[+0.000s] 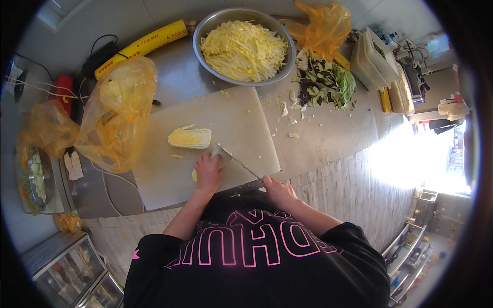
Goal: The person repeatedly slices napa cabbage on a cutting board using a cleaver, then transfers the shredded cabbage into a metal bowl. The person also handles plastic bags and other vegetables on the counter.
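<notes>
At the far left I have a round metal bowl (50, 179) of pale green cut pieces; nearer, a crumpled, translucent orange plastic bag (115, 133) slumps over the left edge of a smooth white rectangular cutting board (246, 123); behind it slants a long, glossy yellow box (141, 49) with red print. On the board, just beyond my left fingertips and farther to the left of my right hand, lies a blunt, oblong piece of pale yellow cabbage (190, 138); its left end is frilled and deeper yellow, its right end whiter, its side finely layered. My left hand (209, 171) presses down with bent fingers; a yellow bit shows at its left and a pale patch at its right, though I cannot tell what it grips. Above, a wide, shiny steel bowl (290, 59) brims with thin, tangled yellow-white cabbage shreds (244, 51); below it, a slim-looking knife (240, 163), seen nearly edge-on, slants with its tip beside my left fingers; my right hand (280, 192) is closed round its handle. Farther right, limp green and purplish leaves (326, 82) heap on the smooth grey metal worktop (328, 136); a boxy, cloudy plastic container (367, 59) stands beyond.
</notes>
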Motion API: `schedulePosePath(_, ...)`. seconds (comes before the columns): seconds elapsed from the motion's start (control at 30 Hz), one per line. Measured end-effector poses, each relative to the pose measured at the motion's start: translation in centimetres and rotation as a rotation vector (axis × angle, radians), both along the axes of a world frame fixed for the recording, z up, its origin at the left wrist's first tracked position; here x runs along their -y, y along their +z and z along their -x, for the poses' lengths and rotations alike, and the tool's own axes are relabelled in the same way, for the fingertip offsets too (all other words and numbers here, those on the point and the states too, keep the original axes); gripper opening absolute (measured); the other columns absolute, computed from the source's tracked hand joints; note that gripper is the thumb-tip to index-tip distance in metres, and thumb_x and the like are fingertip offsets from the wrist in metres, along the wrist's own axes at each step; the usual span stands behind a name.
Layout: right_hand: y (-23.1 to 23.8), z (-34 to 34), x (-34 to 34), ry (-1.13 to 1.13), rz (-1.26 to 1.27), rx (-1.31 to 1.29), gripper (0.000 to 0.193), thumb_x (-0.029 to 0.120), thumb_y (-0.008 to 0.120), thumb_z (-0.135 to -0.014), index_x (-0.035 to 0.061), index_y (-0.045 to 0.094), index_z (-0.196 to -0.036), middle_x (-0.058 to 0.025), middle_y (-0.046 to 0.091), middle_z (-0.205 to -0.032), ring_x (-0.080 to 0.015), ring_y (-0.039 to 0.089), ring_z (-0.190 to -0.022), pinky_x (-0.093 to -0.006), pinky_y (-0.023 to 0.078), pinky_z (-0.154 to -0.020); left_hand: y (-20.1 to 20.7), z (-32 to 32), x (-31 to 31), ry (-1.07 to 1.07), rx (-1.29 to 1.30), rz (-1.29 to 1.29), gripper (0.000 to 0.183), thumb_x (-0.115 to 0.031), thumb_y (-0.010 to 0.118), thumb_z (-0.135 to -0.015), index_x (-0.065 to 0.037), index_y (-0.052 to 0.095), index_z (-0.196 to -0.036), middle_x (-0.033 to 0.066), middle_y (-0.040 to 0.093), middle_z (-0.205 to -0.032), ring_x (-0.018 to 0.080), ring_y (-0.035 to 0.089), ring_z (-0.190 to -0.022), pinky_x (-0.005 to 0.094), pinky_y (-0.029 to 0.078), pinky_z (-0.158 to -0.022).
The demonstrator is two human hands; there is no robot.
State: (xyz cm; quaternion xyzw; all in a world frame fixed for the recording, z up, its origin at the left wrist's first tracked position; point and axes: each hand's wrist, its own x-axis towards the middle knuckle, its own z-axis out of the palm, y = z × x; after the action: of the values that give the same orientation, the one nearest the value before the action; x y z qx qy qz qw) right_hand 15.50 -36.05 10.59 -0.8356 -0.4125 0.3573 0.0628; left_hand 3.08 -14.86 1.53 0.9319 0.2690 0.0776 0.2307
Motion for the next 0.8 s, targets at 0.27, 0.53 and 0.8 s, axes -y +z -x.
schedulePosePath(0.27, -3.2, -1.7, 1.7, -0.270, -0.065, 0.063, 0.021, 0.018, 0.051, -0.092, 0.0063, 0.041, -0.106, -0.0241, 0.062, -0.071, -0.0461, 0.061, -0.069, -0.0548, 0.047, -0.061, -0.2, 2.2, -1.5, -0.075, 0.038, 0.095, 0.048, -0.013, 0.079, -0.061, -0.010, 0.058, -0.104, 0.0148, 0.050, -0.116, 0.0357, 0.048, -0.108, 0.0476, 0.040, -0.089)
schedulePosePath(0.53, 2.3, -4.2, -1.2, 0.103, -0.131, 0.087, 0.018, 0.017, 0.048, -0.093, 0.0066, 0.042, -0.106, -0.0189, 0.063, -0.092, -0.0391, 0.063, -0.081, -0.0490, 0.051, -0.067, 3.0, 8.5, -8.3, -0.345, 0.088, -0.023, 0.036, -0.009, 0.073, -0.063, -0.010, 0.060, -0.096, 0.0100, 0.054, -0.114, 0.0334, 0.049, -0.108, 0.0464, 0.039, -0.092)
schedulePosePath(0.8, 2.5, 0.7, -12.2, 0.474, -0.161, -0.033, 0.023, 0.011, 0.047, -0.089, 0.0057, 0.041, -0.110, -0.0189, 0.061, -0.094, -0.0379, 0.064, -0.080, -0.0458, 0.052, -0.069, 2.3, 7.5, -7.4, -0.286, 0.187, -0.093, 0.037, -0.005, 0.067, -0.058, -0.007, 0.064, -0.095, 0.0051, 0.061, -0.099, 0.0270, 0.056, -0.092, 0.0364, 0.048, -0.079)
